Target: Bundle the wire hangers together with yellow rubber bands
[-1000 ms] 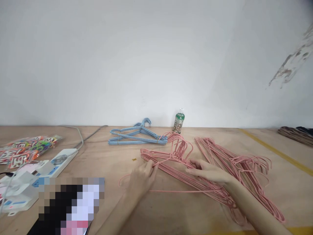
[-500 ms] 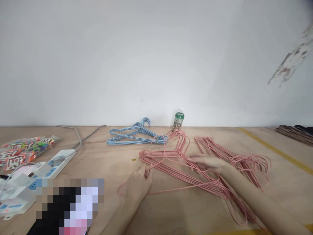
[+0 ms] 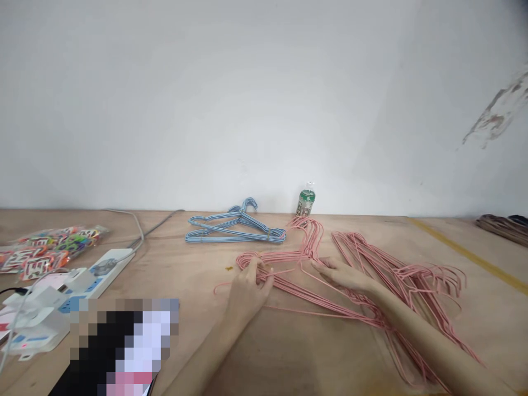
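Several pink wire hangers (image 3: 317, 294) lie in a bundle before me, their hooks pointing to the back. At the bundle's left end is my left hand (image 3: 252, 283), its fingers curled round the pink wire. How many hangers it grips is hard to make out. My right hand (image 3: 340, 274) rests over the bundle's right arm, just below the hooks, with its fingers stretched out. A second group of pink hangers (image 3: 371, 258) lies to the right, hooks turned rightward. Behind the left hand, a stack of blue hangers (image 3: 235, 237) lies tied at both ends.
A bottle with a green label (image 3: 306, 201) stands by the wall. Left are a white power strip (image 3: 109, 272) with plugs and cables, bagged colourful items (image 3: 53, 247), and a pixelated dark object (image 3: 119, 352). A dark brown bundle (image 3: 503, 228) lies far right. Yellow tape (image 3: 470, 253) crosses the wooden table.
My left hand has moved up and right to the bundle's left end. The loose pink hanger's raised hook no longer shows there. My right hand's fingers have spread slightly.
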A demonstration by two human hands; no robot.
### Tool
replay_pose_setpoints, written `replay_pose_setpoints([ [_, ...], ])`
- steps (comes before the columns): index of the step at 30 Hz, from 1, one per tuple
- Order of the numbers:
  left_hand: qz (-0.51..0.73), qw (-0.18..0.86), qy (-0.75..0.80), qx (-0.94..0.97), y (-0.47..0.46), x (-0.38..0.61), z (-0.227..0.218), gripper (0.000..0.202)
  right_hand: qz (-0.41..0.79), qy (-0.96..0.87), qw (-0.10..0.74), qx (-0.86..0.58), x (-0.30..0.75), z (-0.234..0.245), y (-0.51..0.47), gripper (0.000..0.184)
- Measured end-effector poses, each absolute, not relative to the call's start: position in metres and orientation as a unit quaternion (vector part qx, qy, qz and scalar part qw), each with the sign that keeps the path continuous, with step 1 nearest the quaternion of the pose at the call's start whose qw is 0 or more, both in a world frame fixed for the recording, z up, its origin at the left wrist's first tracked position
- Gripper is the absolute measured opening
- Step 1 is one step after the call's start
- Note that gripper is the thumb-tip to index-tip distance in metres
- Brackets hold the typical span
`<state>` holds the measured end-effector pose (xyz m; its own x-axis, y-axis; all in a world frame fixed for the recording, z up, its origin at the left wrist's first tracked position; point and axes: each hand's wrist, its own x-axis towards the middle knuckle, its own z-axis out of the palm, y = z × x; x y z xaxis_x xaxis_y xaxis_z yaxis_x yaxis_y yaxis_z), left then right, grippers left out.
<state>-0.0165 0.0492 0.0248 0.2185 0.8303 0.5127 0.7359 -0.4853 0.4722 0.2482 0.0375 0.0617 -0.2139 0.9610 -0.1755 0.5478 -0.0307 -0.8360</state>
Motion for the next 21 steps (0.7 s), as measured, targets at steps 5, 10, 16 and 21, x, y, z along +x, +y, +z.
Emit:
replay_pose_setpoints([
  [5,0.461,0.0,0.457,0.761,0.03,-0.015,0.042,0.024,0.379,-0.703,0.237,-0.553,0.24,0.083,0.019,0.045],
  [10,0.363,-0.107,0.469,0.798,-0.002,-0.026,0.053,0.037,0.366,-0.752,0.207,-0.508,0.22,0.094,0.003,0.041],
  [16,0.216,-0.042,0.508,0.833,-0.015,-0.05,0.026,0.035,0.401,-0.78,0.187,-0.443,0.2,0.082,0.003,0.038],
  [21,0.217,-0.045,0.507,0.833,-0.023,-0.059,0.008,0.037,0.44,-0.786,0.19,-0.392,0.21,0.07,0.001,0.043],
])
